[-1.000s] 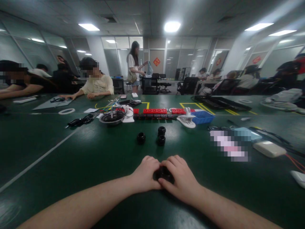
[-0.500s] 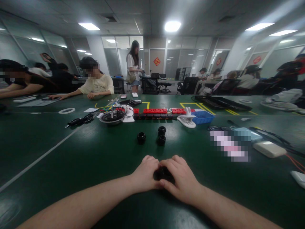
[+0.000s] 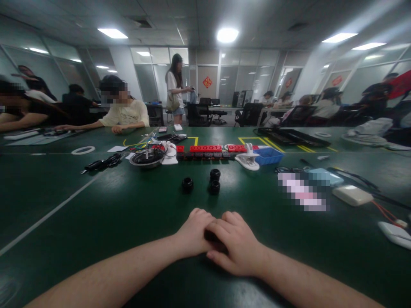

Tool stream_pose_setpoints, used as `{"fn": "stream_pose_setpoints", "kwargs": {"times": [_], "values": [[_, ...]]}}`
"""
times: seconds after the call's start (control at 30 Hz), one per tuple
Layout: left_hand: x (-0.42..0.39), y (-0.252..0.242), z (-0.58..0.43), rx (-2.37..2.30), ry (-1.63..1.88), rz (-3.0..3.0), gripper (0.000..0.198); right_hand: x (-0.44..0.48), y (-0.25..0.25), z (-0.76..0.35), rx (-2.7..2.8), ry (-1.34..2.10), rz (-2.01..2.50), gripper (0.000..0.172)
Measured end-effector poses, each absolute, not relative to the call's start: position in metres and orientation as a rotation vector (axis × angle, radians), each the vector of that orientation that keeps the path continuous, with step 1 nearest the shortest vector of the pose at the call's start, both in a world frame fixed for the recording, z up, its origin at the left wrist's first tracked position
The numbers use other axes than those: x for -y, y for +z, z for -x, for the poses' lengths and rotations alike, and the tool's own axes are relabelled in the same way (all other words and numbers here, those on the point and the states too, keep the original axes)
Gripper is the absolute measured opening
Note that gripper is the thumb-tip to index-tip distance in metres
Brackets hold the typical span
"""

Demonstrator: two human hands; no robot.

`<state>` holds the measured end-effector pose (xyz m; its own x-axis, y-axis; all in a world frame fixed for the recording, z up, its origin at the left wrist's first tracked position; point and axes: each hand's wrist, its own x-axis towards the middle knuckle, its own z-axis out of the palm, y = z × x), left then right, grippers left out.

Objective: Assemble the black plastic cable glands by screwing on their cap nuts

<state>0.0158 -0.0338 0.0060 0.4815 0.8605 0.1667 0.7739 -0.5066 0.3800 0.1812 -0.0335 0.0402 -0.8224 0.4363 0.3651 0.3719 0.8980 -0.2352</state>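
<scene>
My left hand (image 3: pixel 195 233) and my right hand (image 3: pixel 239 244) meet low over the green table (image 3: pixel 135 218), close to me. Both are closed round a dark part (image 3: pixel 212 236), mostly hidden by the fingers, so its full shape cannot be made out. The right fingers lie across its top, with the right thumb on the near side. Beyond my hands stand small black ring-shaped parts with open tops: one on the left (image 3: pixel 187 185), and two close together, a nearer one (image 3: pixel 214 187) and a farther one (image 3: pixel 215 174).
Farther back are a round metal dish (image 3: pixel 146 159), a red and black strip (image 3: pixel 205 150), a white clip (image 3: pixel 248 158) and a blue bin (image 3: pixel 269 155). Black cables (image 3: pixel 102 162) lie left; a white box (image 3: pixel 352 194) lies right. A person in a pale top (image 3: pixel 128 113) sits across the table.
My right hand has closed further over the dark part, covering more of it. The view has shifted slightly, moving the table things a little leftward. The black ring-shaped parts stay put.
</scene>
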Motion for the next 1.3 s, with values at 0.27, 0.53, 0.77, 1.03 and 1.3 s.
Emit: {"fn": "stream_pose_setpoints", "kwargs": {"times": [0.27, 0.53, 0.77, 1.03, 1.3], "values": [[0.034, 0.011, -0.015, -1.406, 0.447, -2.458, 0.021, 0.039, 0.041, -0.183, 2.713, 0.205, 0.491, 0.029], [0.034, 0.01, -0.013, -1.547, 0.542, -2.366, 0.013, 0.038, 0.04, -0.187, 2.655, 0.193, 0.523, 0.023], [0.032, 0.009, -0.013, -1.565, 0.577, -2.298, 0.02, 0.035, 0.038, -0.187, 2.57, 0.164, 0.673, 0.022], [0.03, 0.009, -0.011, -1.545, 0.582, -2.304, 0.031, 0.026, 0.036, -0.19, 2.534, 0.235, 0.817, 0.025], [0.03, 0.009, -0.011, -1.497, 0.585, -2.326, 0.032, 0.024, 0.032, -0.19, 2.501, 0.272, 0.849, 0.029]]}}
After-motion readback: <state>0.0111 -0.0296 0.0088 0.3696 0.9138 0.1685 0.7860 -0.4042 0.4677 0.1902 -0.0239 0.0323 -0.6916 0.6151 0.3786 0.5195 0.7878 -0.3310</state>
